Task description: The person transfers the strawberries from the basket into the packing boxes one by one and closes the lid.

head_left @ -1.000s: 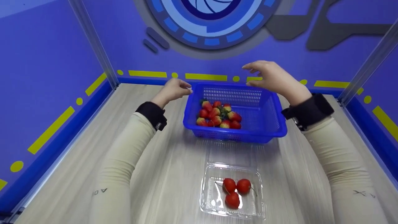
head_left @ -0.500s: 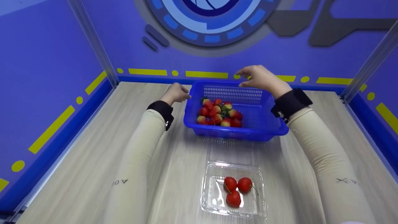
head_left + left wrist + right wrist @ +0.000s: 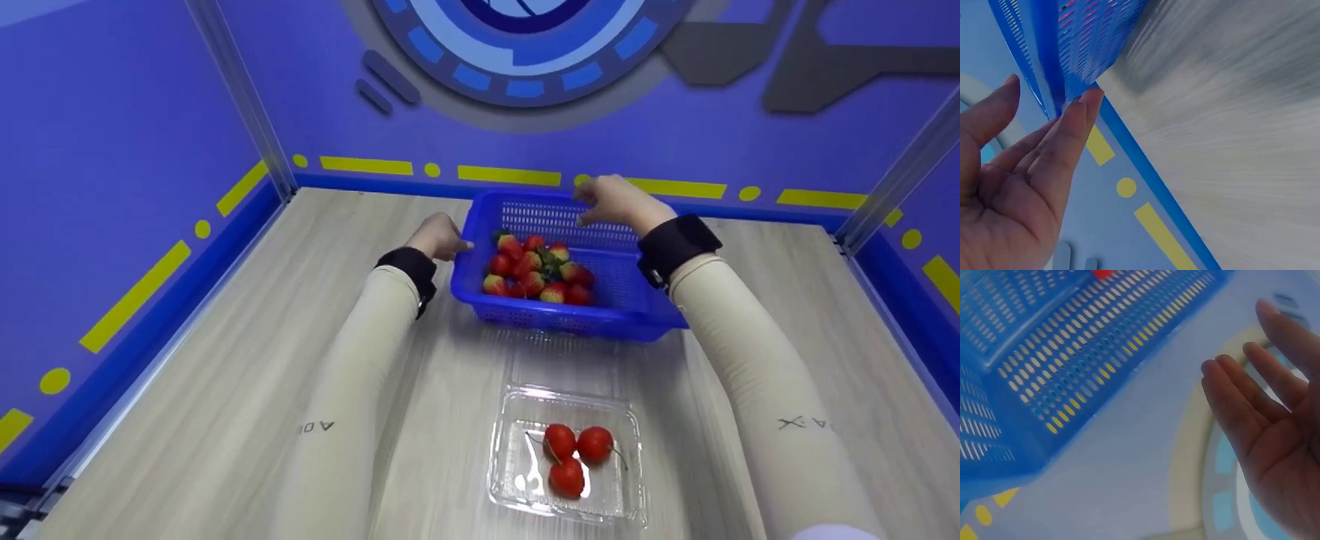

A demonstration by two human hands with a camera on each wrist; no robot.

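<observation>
basket (image 3: 570, 321) right: passable | left: strawberries (image 3: 529, 264) block | tray (image 3: 517, 420) middle: 3 cherries (image 3: 561, 444)

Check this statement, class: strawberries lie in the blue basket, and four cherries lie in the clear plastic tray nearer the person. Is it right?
Not quite. The head view shows three cherries, not four, in the clear plastic tray nearer the person. The strawberries do lie in the blue basket.
</observation>
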